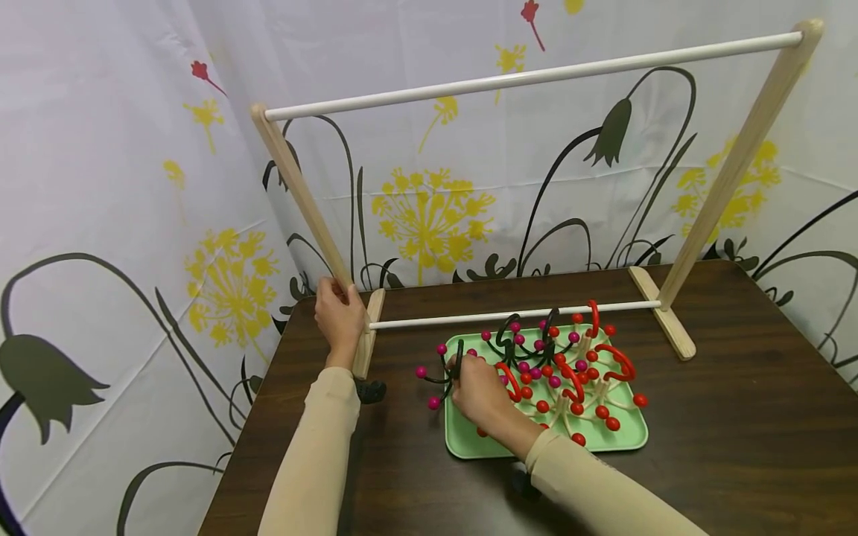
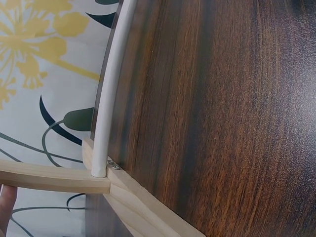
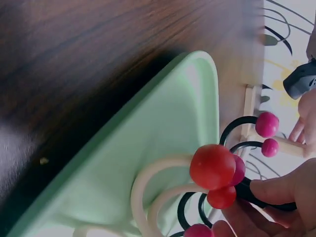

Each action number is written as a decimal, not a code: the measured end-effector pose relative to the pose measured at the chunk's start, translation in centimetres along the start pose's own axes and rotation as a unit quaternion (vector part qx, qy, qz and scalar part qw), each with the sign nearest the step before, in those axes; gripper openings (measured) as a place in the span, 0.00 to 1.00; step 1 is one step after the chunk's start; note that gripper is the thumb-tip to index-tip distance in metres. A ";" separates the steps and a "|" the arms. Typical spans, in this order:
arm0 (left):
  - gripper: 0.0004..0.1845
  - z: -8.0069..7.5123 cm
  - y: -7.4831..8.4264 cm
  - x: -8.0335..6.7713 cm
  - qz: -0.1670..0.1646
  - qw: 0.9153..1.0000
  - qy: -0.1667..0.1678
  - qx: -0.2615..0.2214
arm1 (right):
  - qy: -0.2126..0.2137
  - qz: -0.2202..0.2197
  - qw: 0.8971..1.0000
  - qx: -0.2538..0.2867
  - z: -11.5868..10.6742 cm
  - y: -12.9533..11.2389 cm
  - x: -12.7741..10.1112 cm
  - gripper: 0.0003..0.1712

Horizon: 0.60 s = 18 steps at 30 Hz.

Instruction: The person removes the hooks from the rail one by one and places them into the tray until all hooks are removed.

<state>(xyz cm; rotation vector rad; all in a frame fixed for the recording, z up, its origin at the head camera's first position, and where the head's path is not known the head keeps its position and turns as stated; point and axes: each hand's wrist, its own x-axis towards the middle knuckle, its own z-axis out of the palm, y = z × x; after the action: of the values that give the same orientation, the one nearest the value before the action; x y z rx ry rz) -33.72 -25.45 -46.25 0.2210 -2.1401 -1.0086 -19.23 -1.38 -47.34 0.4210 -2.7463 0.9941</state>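
Observation:
My left hand grips the left wooden post of a rack near its foot. A fingertip shows against that post in the left wrist view. Over the left side of a light green tray, my right hand pinches a black hook with curved arms tipped in pink balls. Its stem lies between thumb and fingers in the right wrist view, a pink ball beyond. On the tray are more black hooks with pink balls and several cream ones with red hooks and red balls.
The rack stands at the back of the dark wood table. A white top rod and a white lower rod join its posts. The right foot extends forward. A patterned curtain hangs behind.

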 end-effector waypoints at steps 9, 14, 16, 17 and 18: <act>0.11 0.0 0.0 0.2 0.006 1.000 0.008 0.003 | -0.020 0.014 1.000 -0.020 -0.4 -0.2 0.3 0.08; 0.10 -0.1 -0.2 0.0 0.009 1.000 0.017 -0.002 | -0.020 0.023 1.000 -0.005 -0.7 -0.6 0.4 0.07; 0.10 -0.2 -0.3 -0.1 0.008 1.000 0.019 -0.003 | -0.024 0.026 0.999 -0.006 -0.8 -0.7 0.4 0.04; 0.10 -0.2 -0.4 -0.1 0.006 1.000 0.019 -0.004 | -0.028 0.028 0.999 -0.007 -0.8 -0.9 0.3 0.04; 0.10 -0.3 -0.4 -0.1 0.005 1.000 0.019 -0.003 | -0.032 0.027 0.999 -0.007 -0.9 -1.0 0.3 0.05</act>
<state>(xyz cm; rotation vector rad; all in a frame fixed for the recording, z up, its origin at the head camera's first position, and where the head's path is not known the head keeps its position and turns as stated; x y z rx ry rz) -33.52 -25.84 -46.50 0.2257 -2.1023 -0.9974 -19.10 -1.58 -46.00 0.3832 -2.8339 0.9893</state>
